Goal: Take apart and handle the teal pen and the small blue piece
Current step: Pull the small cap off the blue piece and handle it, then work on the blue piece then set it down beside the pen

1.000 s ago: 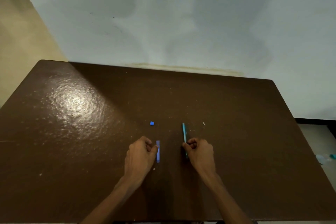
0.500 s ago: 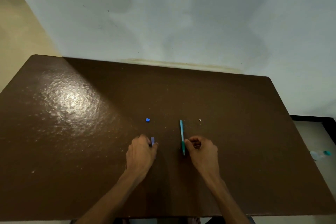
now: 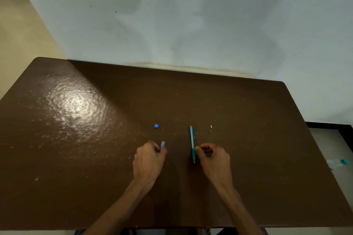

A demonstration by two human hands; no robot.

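I see the left hand (image 3: 150,160) pinching a pale tube (image 3: 162,145), now lifted and mostly hidden in the fingers. The right hand (image 3: 214,158) is curled, fingertips touching the pen (image 3: 192,144), which stays flat on the table (image 3: 76,158); a real grip I cannot tell. The blue piece (image 3: 156,125) lies beyond the left hand, a white bit (image 3: 211,126) near the pen's far end.

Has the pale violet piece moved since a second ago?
Yes. The violet piece, once flat on the table, is now up in the left hand, nearer the blue piece.
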